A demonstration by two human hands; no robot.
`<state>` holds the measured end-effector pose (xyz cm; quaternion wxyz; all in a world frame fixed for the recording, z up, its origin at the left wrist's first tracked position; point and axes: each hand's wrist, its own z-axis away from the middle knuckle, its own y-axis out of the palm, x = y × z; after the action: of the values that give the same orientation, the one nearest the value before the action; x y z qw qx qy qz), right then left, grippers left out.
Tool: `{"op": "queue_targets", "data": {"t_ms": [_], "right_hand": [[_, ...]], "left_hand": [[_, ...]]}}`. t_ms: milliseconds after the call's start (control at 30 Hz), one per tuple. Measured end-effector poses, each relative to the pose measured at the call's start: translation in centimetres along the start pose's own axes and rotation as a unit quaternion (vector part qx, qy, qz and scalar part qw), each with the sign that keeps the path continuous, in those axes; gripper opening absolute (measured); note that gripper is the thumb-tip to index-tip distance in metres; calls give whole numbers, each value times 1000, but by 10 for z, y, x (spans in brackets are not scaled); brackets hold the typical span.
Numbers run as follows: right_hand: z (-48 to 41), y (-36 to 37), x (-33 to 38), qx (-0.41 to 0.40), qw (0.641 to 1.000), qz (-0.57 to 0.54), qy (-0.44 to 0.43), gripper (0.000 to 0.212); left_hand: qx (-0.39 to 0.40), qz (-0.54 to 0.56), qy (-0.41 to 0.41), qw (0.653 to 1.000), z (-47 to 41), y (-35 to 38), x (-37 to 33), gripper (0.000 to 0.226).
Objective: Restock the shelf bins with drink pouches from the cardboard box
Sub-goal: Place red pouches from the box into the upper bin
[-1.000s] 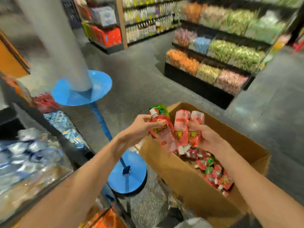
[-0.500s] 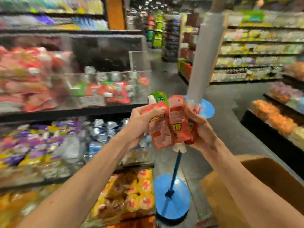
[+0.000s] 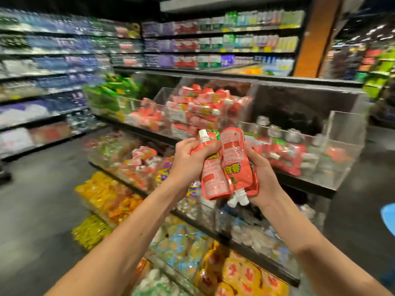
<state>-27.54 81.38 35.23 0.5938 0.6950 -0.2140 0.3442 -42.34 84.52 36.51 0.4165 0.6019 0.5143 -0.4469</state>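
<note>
A bundle of red drink pouches (image 3: 226,167) with white spouts is held between both hands in front of the shelf unit. My left hand (image 3: 184,161) grips the bundle from the left, near a white cap pointing up. My right hand (image 3: 261,176) grips it from the right, with two spouts pointing down below it. Behind the hands, a clear shelf bin (image 3: 333,165) on the upper tier holds a few red pouches. Another clear bin (image 3: 171,116) to its left is heaped with red pouches. The cardboard box is out of view.
Lower tiers carry bins of yellow and orange snacks (image 3: 106,195) and blue-white packs (image 3: 181,248). Green packs (image 3: 109,92) fill the far-left upper bin. Tall shelves of bottles (image 3: 64,60) line the aisle behind. A blue disc (image 3: 388,218) shows at the right edge.
My view has swung left from the cardboard box and aisle to face the shelf bins. Both hands kept hold of the pouch bundle and carried it up toward the upper tier.
</note>
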Motion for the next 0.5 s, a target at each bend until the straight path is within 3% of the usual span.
{"op": "queue_targets", "data": {"t_ms": [100, 133, 200, 267, 333, 400, 500], "right_hand": [[-23, 21, -18, 19, 1000, 3, 25, 32], [-31, 27, -23, 21, 999, 4, 25, 31], [-45, 38, -33, 38, 998, -4, 41, 32], [-60, 49, -44, 61, 996, -14, 60, 38], [-79, 56, -58, 60, 995, 6, 73, 43], [-101, 58, -71, 49, 996, -1, 72, 67], [-145, 64, -94, 21, 998, -28, 61, 96]], "left_hand": [[-90, 11, 16, 996, -4, -37, -4, 19], [-120, 17, 18, 993, -5, -48, -6, 8], [-166, 16, 13, 986, -11, -70, -9, 7], [-187, 17, -9, 982, -25, -89, -6, 6], [-212, -9, -22, 977, -41, -104, -1, 21], [-246, -43, -24, 968, -56, -118, 6, 42], [-246, -96, -2, 965, -89, -146, 24, 44]]}}
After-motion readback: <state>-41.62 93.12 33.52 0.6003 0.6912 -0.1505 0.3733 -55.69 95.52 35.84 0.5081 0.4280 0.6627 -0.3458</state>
